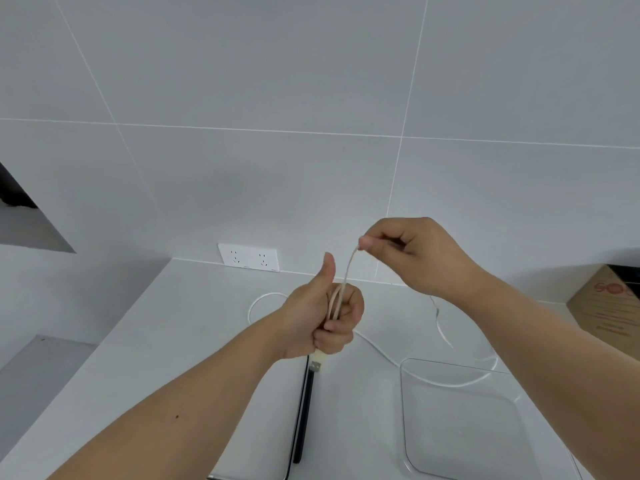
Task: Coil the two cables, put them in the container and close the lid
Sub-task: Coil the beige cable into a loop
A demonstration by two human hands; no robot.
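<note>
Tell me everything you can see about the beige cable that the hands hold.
The beige cable is thin and looks braided. Several loops of it run through the closed left hand, whose thumb points up. A matching plug with a metal USB-type tip hangs out below that fist. From the loops one strand rises to the right hand, which pinches it between thumb and forefinger. Its other end is hidden.

Home kitchen corner, pale tiled wall (277, 81), white countertop (194, 306), double wall socket (248, 257) at counter level
</note>
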